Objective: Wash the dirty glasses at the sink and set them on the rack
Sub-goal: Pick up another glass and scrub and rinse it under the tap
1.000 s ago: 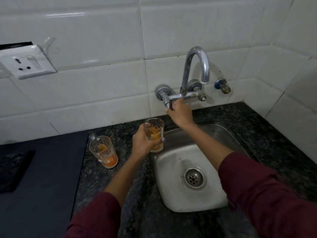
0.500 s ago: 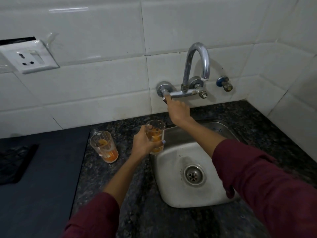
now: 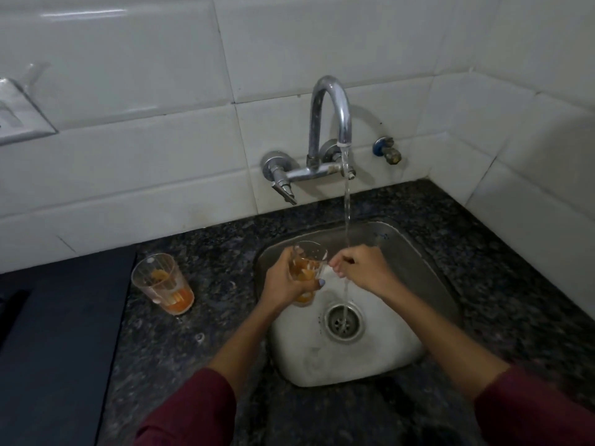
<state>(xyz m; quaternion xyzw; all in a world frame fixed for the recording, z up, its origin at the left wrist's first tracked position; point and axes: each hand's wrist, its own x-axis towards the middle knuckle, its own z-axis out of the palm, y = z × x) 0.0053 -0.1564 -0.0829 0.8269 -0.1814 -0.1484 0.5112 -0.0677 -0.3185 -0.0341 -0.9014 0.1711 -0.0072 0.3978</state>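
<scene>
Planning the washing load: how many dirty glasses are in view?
2. One glass is gripped by the left hand over the sink; the other glass stands on the counter left of the sink. Nothing hints at more.

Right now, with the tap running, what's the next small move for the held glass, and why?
Probably shift the glass in the left hand rightward under the stream. Water falls past its rim toward the drain, orange residue remains inside, and the right hand is already beside it.
</scene>
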